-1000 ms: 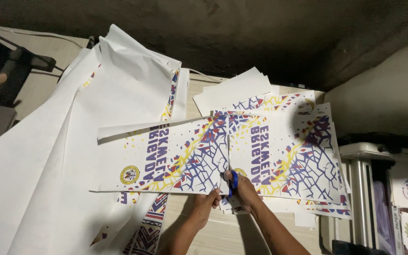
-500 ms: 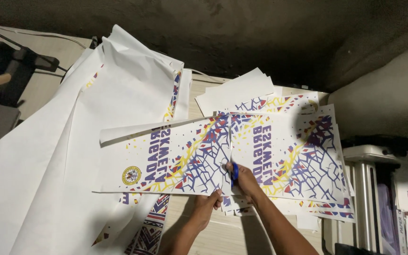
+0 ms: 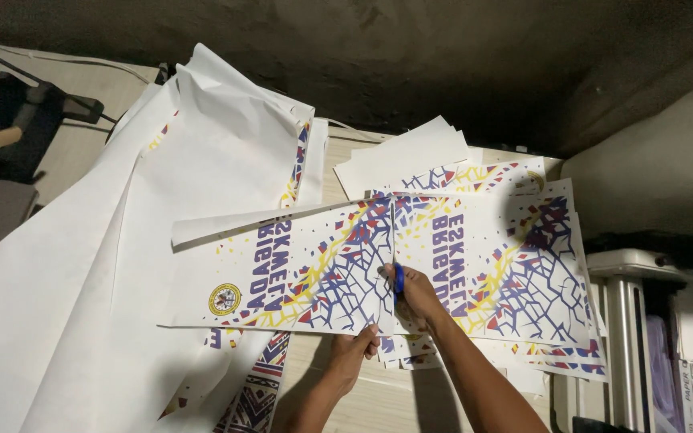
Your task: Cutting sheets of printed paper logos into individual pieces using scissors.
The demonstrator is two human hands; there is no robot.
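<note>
Printed sheet (image 3: pixel 282 277) lies between both hands, scissors (image 3: pixel 395 265) cutting it.

Two hands (image 3: pixel 354 353), one pair of scissors (image 3: pixel 397 277), and several printed sheets (image 3: pixel 282 273) on one table (image 3: pixel 378 401).

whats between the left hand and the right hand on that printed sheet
In the head view, the cut line of the printed sheet runs between left hand and right hand, which holds blue-handled scissors.

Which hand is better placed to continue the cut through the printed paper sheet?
Probably the right hand: it holds the blue-handled scissors on the cut line of the printed paper sheet. The left hand grips the sheet's near edge.
</note>
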